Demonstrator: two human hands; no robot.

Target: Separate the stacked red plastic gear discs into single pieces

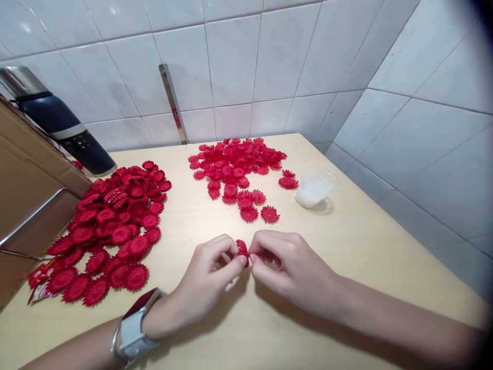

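A small red piece with a fringed edge (241,247) is held up just above the near part of the table (308,329), between the two hands. It sits at the fingertips of the left hand (215,270), whose thumb and index finger are pinched together on its lower part, its fringe showing above the thumb. The right hand (292,267) meets it from the other side, thumb and index fingertips closed together at its edge; whether they grip it or only touch it cannot be told.

Beyond the hands, a scattered pile of red fringed discs (239,162) spreads toward the tiled wall (234,56), a few lying apart at its near side. A crumpled clear plastic bag (314,189) lies to the right of them. To the left is a larger heap of red discs (115,226), with a shiny red wrapper (43,277) at its near left edge. Behind that heap stands a dark blue bottle (65,121), beside a cardboard box (31,169).
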